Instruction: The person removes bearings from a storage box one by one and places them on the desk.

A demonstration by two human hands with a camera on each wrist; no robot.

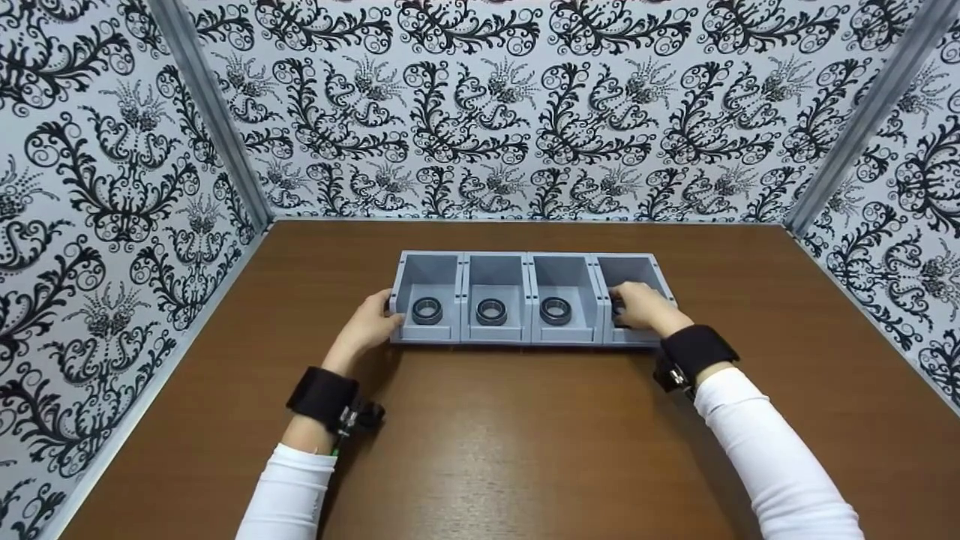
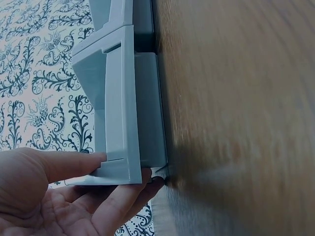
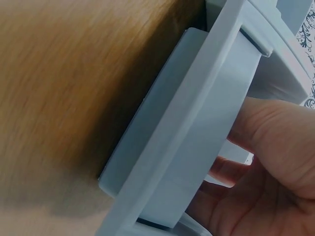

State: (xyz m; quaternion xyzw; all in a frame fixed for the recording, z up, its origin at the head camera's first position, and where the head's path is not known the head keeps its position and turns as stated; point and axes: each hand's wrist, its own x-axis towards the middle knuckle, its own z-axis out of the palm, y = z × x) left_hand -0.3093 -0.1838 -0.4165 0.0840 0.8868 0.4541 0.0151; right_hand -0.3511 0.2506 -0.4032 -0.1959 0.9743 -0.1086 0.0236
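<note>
Fingers of your left hand (image 1: 369,321) pinch the side of the leftmost bin (image 1: 426,334); your right hand (image 1: 643,306) dips into the rightmost bin (image 1: 628,337) by a half-hidden bearing (image 1: 617,307), can't tell if it's gripped. Other three bearings (image 1: 491,322): one per bin, all on the desk (image 1: 480,427).

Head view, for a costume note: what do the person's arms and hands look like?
The left hand and right hand are gloveless, with wide black wristbands, each carrying a dark device and metal fitting. The left sleeve and right sleeve are white and close-fitting.
</note>
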